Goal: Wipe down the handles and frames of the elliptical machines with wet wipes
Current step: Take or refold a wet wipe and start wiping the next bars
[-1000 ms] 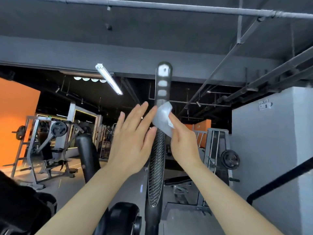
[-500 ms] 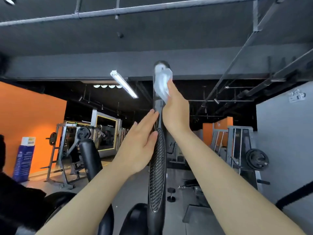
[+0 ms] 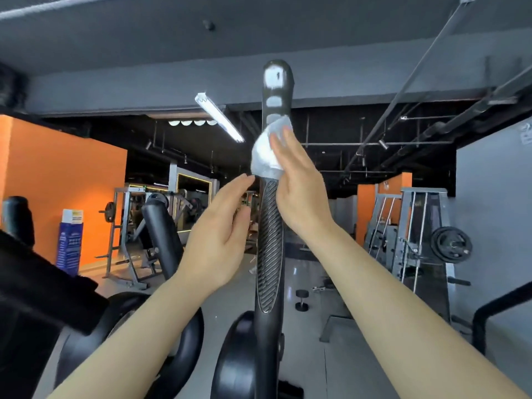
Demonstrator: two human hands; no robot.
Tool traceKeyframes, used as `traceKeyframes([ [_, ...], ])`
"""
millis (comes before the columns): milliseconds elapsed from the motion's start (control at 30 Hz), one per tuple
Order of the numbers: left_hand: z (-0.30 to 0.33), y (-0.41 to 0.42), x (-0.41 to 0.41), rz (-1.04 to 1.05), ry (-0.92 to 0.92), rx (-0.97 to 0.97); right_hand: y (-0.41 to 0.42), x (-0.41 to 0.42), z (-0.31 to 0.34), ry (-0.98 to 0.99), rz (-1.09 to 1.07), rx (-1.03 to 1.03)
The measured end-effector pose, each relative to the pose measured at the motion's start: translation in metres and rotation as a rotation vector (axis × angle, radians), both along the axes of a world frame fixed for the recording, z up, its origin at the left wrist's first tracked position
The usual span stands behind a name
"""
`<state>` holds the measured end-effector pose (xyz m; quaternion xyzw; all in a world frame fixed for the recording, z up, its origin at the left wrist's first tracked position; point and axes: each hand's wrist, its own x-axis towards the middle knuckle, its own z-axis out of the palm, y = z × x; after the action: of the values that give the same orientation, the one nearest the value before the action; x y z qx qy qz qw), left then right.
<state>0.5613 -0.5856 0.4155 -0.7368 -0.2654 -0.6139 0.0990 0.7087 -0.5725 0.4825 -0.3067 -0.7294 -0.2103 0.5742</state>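
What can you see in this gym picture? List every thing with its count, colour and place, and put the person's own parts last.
Handle: one, black with ribbed grip, upright at centre.
Wet wipe: one, white, wrapped round the handle above the grip.
Second handle: one, black, tilted, left of centre.
Ceiling lamp: one, white, upper centre.
Orange wall: one, left.
Blue stand: one, by the orange wall.
Weight rack: one, grey, right.
Weight plate: one, black, on that rack.
Dumbbell: one, black, on the floor.
Left hand: open, beside the handle.
Right hand: presses the wipe on the handle.
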Motion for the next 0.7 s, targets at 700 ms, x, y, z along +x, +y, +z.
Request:
traceKeyframes([
  [700,-0.113,-0.020,-0.019,0.248,0.122,0.007,-0.003,-0.006,-0.090,0.293,0.181,-0.035],
])
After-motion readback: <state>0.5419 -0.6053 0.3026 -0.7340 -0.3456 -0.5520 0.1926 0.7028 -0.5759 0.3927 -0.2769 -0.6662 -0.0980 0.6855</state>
